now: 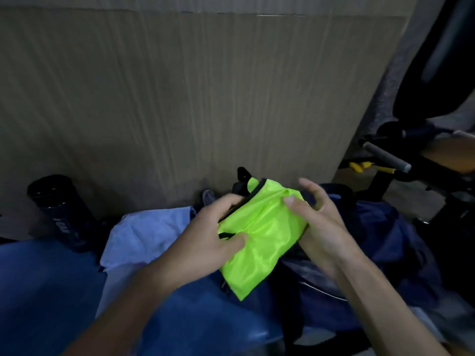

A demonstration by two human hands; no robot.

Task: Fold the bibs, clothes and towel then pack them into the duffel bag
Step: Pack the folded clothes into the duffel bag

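One neon bib, pinched at opposite edges by left hand, right hand; one towel, one duffel bag.

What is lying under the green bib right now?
Around the edges of the green bib, blue fabric shows below and to the left, and the dark navy duffel bag shows to the right. The bib covers whatever lies directly beneath its middle.
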